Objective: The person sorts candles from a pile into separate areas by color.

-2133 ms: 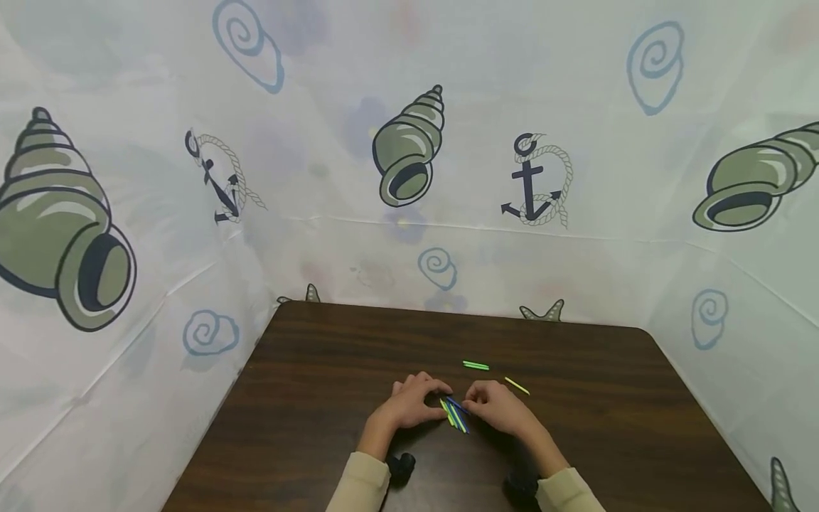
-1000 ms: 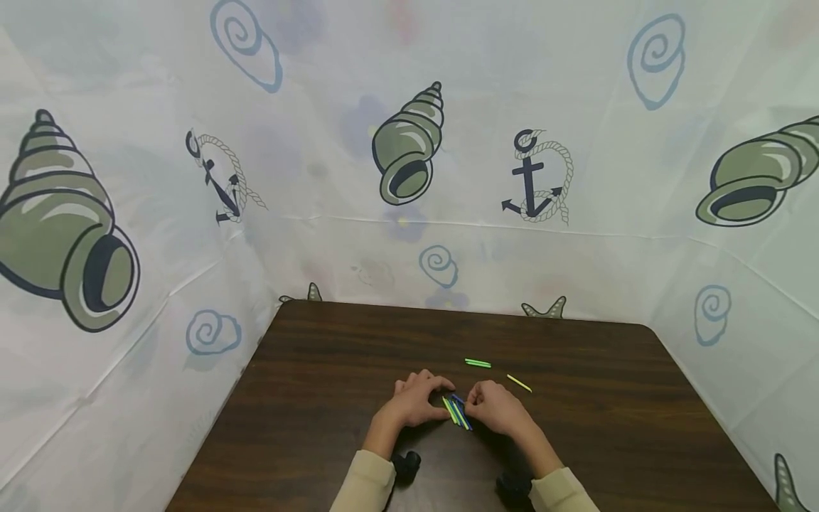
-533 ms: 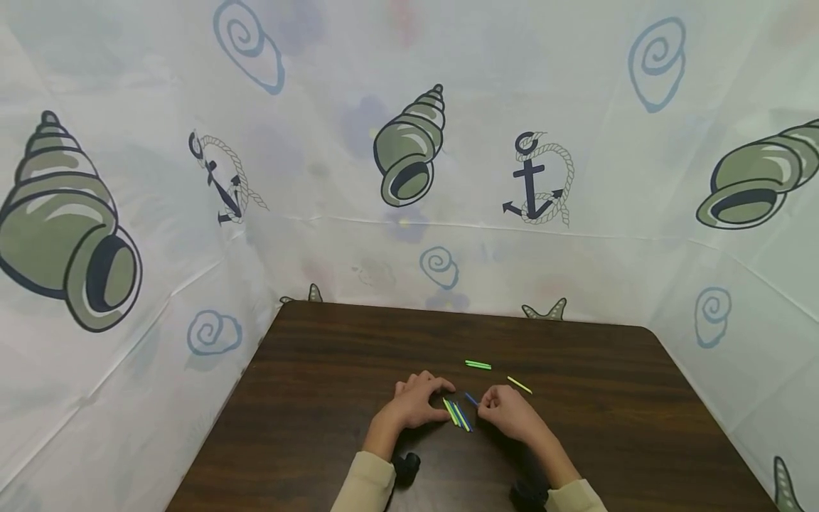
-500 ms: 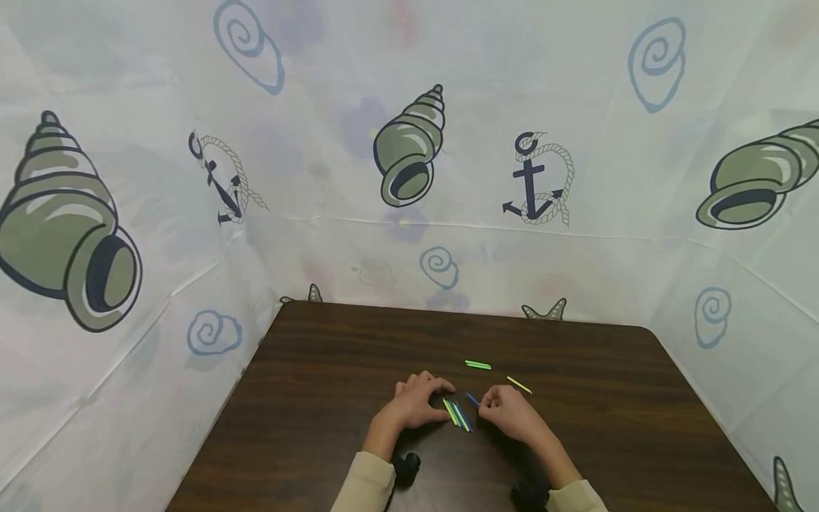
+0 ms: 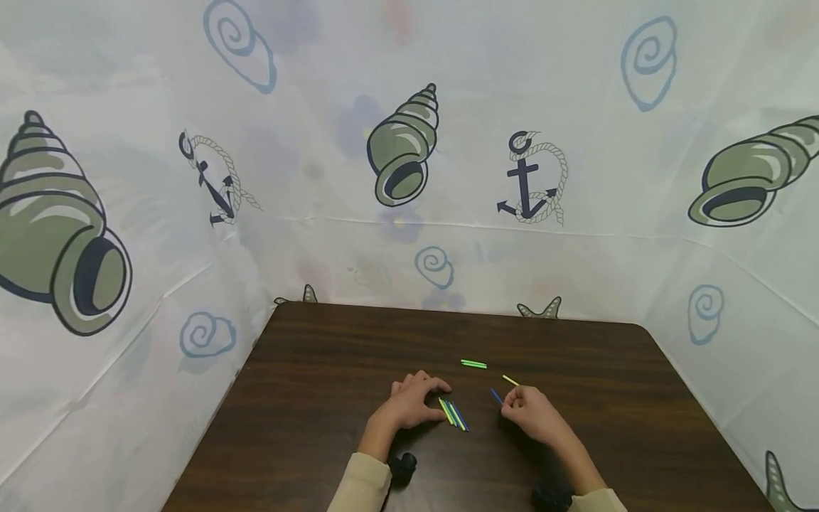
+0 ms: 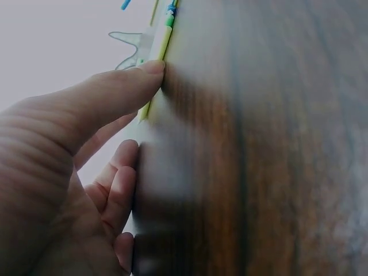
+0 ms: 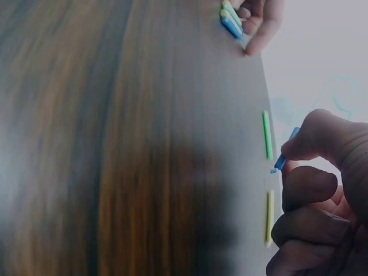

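Several yellow, green and blue sticks [image 5: 453, 414] lie side by side, slanted, on the dark wooden table. My left hand [image 5: 407, 407] rests at their left side, fingers loosely spread; in the left wrist view its thumb touches a yellow stick [image 6: 167, 43]. My right hand [image 5: 536, 414] pinches one blue stick [image 5: 496, 396] between thumb and fingertips, with the other fingers curled, as the right wrist view also shows. A single yellow stick [image 5: 510, 380] lies just behind the right hand, which partly covers it from the head camera.
Two green sticks [image 5: 474, 364] lie parallel farther back on the table [image 5: 358, 334]. A white cloth printed with shells and anchors stands around the table's back and sides. Dark wrist devices sit below both wrists.
My right hand has drawn the blue stick away from the group, to the right, close to the lone yellow stick. The left hand stays beside the group.
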`<state>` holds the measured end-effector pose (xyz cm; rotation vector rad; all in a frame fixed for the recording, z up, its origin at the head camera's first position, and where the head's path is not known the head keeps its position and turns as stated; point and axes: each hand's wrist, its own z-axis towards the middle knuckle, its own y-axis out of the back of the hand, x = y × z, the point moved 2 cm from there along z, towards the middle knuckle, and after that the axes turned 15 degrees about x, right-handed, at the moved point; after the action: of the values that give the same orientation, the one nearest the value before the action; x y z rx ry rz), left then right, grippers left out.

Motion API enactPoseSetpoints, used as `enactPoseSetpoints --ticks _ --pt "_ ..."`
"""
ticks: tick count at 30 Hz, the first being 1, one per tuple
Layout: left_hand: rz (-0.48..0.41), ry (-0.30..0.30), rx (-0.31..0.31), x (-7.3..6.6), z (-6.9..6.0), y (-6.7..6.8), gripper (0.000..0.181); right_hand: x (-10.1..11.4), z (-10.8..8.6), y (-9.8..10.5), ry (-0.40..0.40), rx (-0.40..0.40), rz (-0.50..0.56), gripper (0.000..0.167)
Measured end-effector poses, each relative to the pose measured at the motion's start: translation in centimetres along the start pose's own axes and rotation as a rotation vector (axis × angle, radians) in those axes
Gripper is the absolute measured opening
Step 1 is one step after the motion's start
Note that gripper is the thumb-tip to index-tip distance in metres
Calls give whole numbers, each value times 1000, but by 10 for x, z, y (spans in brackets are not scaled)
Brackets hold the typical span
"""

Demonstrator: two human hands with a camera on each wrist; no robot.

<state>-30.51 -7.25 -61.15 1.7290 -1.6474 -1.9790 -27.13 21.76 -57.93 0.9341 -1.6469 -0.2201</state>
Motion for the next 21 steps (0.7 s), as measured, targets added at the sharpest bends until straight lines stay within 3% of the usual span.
enactPoseSetpoints --ticks 11,21 --pt "8 14 13 -3 -1 -2 42 -17 -17 13 -43 16 -13 8" --pt "28 10 -9 -2 1 -2 44 -33 -30 27 -121 -35 -21 8"
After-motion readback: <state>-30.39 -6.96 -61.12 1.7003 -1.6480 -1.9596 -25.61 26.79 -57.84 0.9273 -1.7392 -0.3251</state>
